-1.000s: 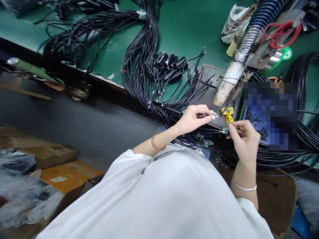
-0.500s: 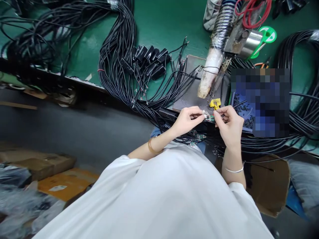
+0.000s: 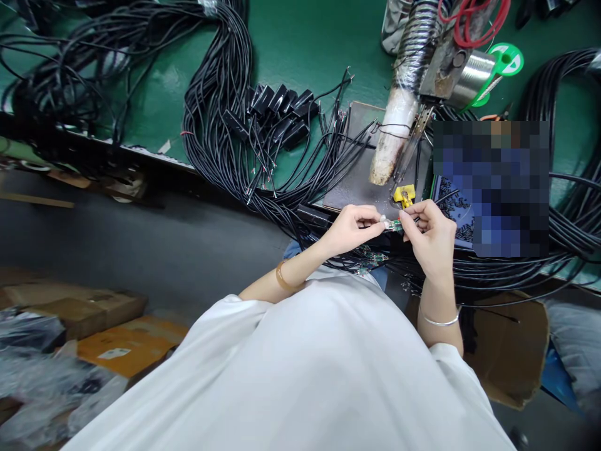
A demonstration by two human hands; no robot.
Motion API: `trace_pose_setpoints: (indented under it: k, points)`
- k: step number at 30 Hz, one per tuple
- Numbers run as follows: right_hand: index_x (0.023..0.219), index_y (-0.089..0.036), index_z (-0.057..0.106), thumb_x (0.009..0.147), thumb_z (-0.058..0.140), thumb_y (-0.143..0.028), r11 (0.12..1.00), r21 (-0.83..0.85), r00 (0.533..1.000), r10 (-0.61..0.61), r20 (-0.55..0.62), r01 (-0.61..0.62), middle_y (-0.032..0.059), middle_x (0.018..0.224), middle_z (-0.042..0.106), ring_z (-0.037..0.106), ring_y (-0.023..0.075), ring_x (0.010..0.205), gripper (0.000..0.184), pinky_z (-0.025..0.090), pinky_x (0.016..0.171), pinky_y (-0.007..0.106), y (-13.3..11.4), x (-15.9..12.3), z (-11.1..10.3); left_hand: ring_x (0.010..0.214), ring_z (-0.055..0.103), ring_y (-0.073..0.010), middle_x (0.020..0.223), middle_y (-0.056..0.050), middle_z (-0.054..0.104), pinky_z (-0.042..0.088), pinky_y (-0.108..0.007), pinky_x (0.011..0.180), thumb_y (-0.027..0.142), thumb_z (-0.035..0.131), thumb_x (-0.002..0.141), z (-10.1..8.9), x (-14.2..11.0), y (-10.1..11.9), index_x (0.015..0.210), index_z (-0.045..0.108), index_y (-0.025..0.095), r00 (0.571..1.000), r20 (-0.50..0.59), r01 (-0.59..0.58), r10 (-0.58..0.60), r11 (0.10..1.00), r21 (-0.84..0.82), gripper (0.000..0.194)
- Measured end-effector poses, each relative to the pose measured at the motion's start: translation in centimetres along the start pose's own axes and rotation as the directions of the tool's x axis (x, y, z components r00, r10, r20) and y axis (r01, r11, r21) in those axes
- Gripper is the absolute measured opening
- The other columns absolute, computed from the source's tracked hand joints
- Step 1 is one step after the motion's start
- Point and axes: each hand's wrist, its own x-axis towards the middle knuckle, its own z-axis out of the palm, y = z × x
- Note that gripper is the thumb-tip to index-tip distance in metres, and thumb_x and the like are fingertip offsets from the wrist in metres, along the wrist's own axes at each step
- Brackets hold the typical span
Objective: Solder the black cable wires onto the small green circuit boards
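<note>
My left hand (image 3: 355,229) is closed in a pinch at the left end of a small green circuit board (image 3: 394,225), with white covers on its fingertips. From the other side, my right hand (image 3: 431,237) pinches the board's right end, where a piece of black cable seems to pass through the fingers; its exact hold is partly hidden. Just beyond the fingertips is a yellow holder (image 3: 404,195), below a soldering fixture with metal rods (image 3: 413,147). More green boards with wires (image 3: 373,257) hang at the table edge below my hands.
A white-tipped duct (image 3: 389,141) reaches down over a dark plate (image 3: 359,178). Beside it stands a solder spool (image 3: 474,76). Black cable bundles (image 3: 206,106) and black housings (image 3: 277,106) cover the left of the green table. Small black parts fill a blue tray (image 3: 457,216), partly blurred out.
Both hands keep their pinch at the green board. My right hand has shifted very slightly to the left, and the view has moved a little.
</note>
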Motion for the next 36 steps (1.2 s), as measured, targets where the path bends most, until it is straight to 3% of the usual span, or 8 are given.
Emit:
trace_pose_setpoints:
  k: [8, 18, 20, 23, 25, 30, 33, 36]
  points:
    - [0.087, -0.023, 0.06, 0.092, 0.062, -0.038, 0.999, -0.03, 1.0, -0.012, -0.009, 0.012, -0.004, 0.071, 0.063, 0.052, 0.0085, 0.049, 0.017, 0.042, 0.049, 0.024, -0.3, 0.1, 0.0, 0.061, 0.038, -0.0076, 0.068, 0.0, 0.046, 0.03, -0.023, 0.055, 0.039, 0.066, 0.085, 0.0, 0.0, 0.1, 0.066, 0.063, 0.013, 1.0, 0.008, -0.02, 0.02, 1.0, 0.014, 0.033]
    - [0.09, -0.022, 0.064, 0.096, 0.057, -0.036, 0.962, -0.224, 0.987, -0.158, 0.001, 0.155, -0.0017, 0.077, 0.067, 0.055, 0.0092, 0.053, 0.017, 0.045, 0.06, 0.025, -0.8, 0.2, -0.2, 0.059, 0.035, -0.0069, 0.062, 0.002, 0.042, 0.027, -0.024, 0.055, 0.031, 0.065, 0.081, 0.4, 0.4, -0.2, 0.064, 0.059, 0.013, 0.999, -0.027, 0.039, -0.04, 0.999, -0.031, 0.025]
    - [0.093, -0.022, 0.067, 0.096, 0.058, -0.036, 0.957, -0.225, 0.97, -0.212, -0.119, 0.181, 0.0, 0.081, 0.069, 0.058, 0.0101, 0.054, 0.017, 0.046, 0.058, 0.027, -0.9, -0.2, -0.3, 0.057, 0.033, -0.0065, 0.061, 0.003, 0.041, 0.025, -0.024, 0.054, 0.031, 0.064, 0.08, 0.5, 0.7, -0.3, 0.065, 0.058, 0.013, 0.997, -0.046, 0.062, -0.065, 0.996, -0.059, 0.024]
    - [0.101, -0.023, 0.067, 0.095, 0.06, -0.034, 0.958, -0.191, 0.854, -0.279, -0.439, 0.215, 0.0026, 0.082, 0.07, 0.062, 0.0131, 0.055, 0.015, 0.046, 0.052, 0.028, -1.0, -1.4, -0.7, 0.056, 0.03, -0.0061, 0.059, 0.003, 0.037, 0.021, -0.024, 0.054, 0.032, 0.064, 0.079, 0.5, 1.0, -0.4, 0.062, 0.054, 0.014, 0.995, -0.068, 0.072, -0.077, 0.995, -0.063, 0.027]
    - [0.112, -0.023, 0.06, 0.096, 0.058, -0.034, 0.964, -0.134, 0.806, -0.266, -0.528, 0.231, 0.0021, 0.078, 0.069, 0.064, 0.0145, 0.054, 0.02, 0.045, 0.048, 0.028, -0.9, -2.2, -1.1, 0.055, 0.029, -0.0058, 0.059, 0.003, 0.036, 0.019, -0.025, 0.053, 0.032, 0.065, 0.078, 0.4, 1.2, -0.4, 0.06, 0.051, 0.015, 0.994, -0.076, 0.071, -0.076, 0.995, -0.065, 0.029]
    - [0.113, -0.024, 0.059, 0.096, 0.058, -0.022, 0.929, -0.266, 0.89, -0.335, -0.31, 0.257, 0.0048, 0.098, 0.077, 0.076, 0.0175, 0.072, 0.017, 0.058, 0.061, 0.03, -0.2, -2.9, -1.3, 0.054, 0.028, -0.0058, 0.058, 0.004, 0.036, 0.017, -0.025, 0.052, 0.033, 0.066, 0.078, 0.0, 1.3, 0.0, 0.062, 0.053, 0.015, 0.991, -0.09, 0.093, -0.101, 0.991, -0.093, 0.028]
    - [0.103, -0.023, 0.062, 0.094, 0.061, -0.02, 0.885, -0.309, 0.901, -0.407, -0.149, 0.349, 0.0086, 0.117, 0.074, 0.075, 0.0222, 0.102, 0.009, 0.063, 0.082, 0.035, 0.5, -2.1, -0.4, 0.055, 0.031, -0.006, 0.059, 0.003, 0.04, 0.02, -0.025, 0.053, 0.032, 0.066, 0.078, -0.1, 1.5, 0.1, 0.063, 0.054, 0.014, 0.991, -0.095, 0.085, -0.095, 0.991, -0.108, 0.027]
    - [0.094, -0.022, 0.058, 0.093, 0.061, -0.019, 0.886, -0.213, 0.892, -0.44, -0.105, 0.412, 0.0103, 0.13, 0.069, 0.072, 0.0224, 0.109, 0.004, 0.064, 0.089, 0.038, 1.1, -1.1, 0.8, 0.057, 0.035, -0.0063, 0.062, 0.002, 0.044, 0.026, -0.024, 0.056, 0.031, 0.065, 0.08, 0.0, 1.7, 0.2, 0.064, 0.055, 0.014, 0.99, -0.115, 0.068, -0.08, 0.992, -0.111, 0.025]
